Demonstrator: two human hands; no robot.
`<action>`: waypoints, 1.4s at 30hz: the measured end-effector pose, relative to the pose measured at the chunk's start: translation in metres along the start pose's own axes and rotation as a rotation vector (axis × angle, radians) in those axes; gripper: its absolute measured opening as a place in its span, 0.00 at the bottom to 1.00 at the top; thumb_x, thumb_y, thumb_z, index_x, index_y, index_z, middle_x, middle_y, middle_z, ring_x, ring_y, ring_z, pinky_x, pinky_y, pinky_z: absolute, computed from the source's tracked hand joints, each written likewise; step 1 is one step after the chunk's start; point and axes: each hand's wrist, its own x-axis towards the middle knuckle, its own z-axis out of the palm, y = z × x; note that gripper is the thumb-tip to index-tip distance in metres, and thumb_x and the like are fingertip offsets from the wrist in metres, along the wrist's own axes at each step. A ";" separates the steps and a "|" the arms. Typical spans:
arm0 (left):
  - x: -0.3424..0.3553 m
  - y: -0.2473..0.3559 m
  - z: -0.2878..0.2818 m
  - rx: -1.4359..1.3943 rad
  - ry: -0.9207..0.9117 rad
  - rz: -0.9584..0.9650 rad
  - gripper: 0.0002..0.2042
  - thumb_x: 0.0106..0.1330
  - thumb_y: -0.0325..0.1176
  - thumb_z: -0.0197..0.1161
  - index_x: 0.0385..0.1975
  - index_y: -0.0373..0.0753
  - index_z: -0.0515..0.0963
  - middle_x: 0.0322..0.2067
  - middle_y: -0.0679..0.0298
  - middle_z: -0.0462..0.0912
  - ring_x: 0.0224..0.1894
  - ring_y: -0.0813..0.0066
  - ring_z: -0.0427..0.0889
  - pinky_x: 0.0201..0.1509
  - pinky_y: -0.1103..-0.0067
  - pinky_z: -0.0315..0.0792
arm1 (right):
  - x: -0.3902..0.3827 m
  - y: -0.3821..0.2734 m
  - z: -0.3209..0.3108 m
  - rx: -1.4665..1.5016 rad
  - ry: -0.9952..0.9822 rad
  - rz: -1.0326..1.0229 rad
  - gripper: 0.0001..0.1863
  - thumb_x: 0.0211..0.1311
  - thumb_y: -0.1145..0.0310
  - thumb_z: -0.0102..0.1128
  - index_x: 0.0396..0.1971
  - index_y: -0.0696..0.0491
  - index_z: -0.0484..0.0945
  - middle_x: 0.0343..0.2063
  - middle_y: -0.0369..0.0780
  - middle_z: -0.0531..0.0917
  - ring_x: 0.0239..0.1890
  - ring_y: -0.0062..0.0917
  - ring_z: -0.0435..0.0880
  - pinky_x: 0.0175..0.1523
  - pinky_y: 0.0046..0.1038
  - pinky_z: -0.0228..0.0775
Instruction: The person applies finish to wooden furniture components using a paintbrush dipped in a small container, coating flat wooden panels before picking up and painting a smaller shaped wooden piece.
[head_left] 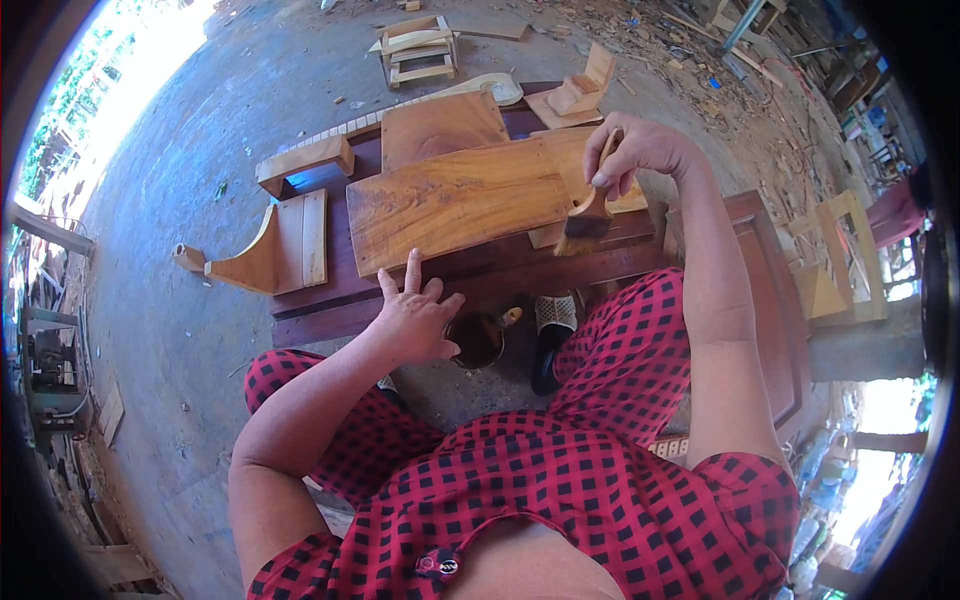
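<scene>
My right hand is closed round the handle of a wide paintbrush. Its dark-stained bristles point down over the right end of a glossy orange-brown wooden board; whether they touch the wood I cannot tell. The board lies slightly tilted across other wooden pieces. At its near left edge is my left hand, fingers spread, with the fingertips at the rim and nothing held. Below that hand, on the floor between my feet, stands a round pot with dark liquid inside, and a yellowish-ended thing leans at its rim.
A dark red wooden panel lies under the board. Around it rest another brown board, a curved wooden piece, a block-shaped piece and a small wooden bracket. A wooden frame stands beyond; a reddish panel is at right.
</scene>
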 end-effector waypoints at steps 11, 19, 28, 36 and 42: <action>0.000 0.004 -0.007 0.014 -0.085 -0.012 0.37 0.50 0.52 0.65 0.62 0.47 0.63 0.56 0.51 0.65 0.69 0.35 0.31 0.56 0.30 0.45 | 0.065 0.002 0.064 0.183 0.008 -0.218 0.08 0.49 0.71 0.64 0.29 0.58 0.79 0.24 0.39 0.82 0.24 0.23 0.85 0.27 0.21 0.78; -0.007 -0.001 -0.007 -0.016 -0.061 0.004 0.36 0.51 0.51 0.65 0.61 0.46 0.64 0.57 0.51 0.65 0.70 0.38 0.32 0.57 0.30 0.45 | 0.041 0.031 -0.016 0.053 0.502 -0.010 0.03 0.48 0.73 0.59 0.23 0.57 0.79 0.18 0.37 0.80 0.16 0.21 0.81 0.18 0.19 0.71; -0.013 -0.001 -0.003 0.019 0.011 -0.025 0.37 0.50 0.52 0.66 0.62 0.47 0.64 0.57 0.52 0.64 0.70 0.41 0.37 0.56 0.30 0.45 | 0.089 0.006 0.019 -0.335 0.867 -0.207 0.05 0.44 0.70 0.57 0.19 0.55 0.79 0.16 0.43 0.80 0.17 0.31 0.80 0.25 0.29 0.72; -0.021 -0.003 0.000 0.001 -0.008 -0.052 0.37 0.51 0.52 0.65 0.62 0.46 0.63 0.59 0.51 0.63 0.70 0.43 0.38 0.57 0.30 0.43 | 0.167 -0.044 0.109 -0.503 0.696 -0.521 0.09 0.43 0.67 0.55 0.22 0.56 0.78 0.20 0.47 0.81 0.24 0.36 0.81 0.31 0.34 0.70; -0.025 -0.003 -0.001 -0.002 -0.021 -0.056 0.37 0.51 0.51 0.65 0.62 0.45 0.63 0.59 0.49 0.61 0.70 0.42 0.38 0.57 0.30 0.43 | 0.192 -0.089 0.188 0.092 0.325 -0.569 0.04 0.49 0.72 0.59 0.23 0.58 0.78 0.19 0.40 0.82 0.20 0.22 0.82 0.26 0.23 0.72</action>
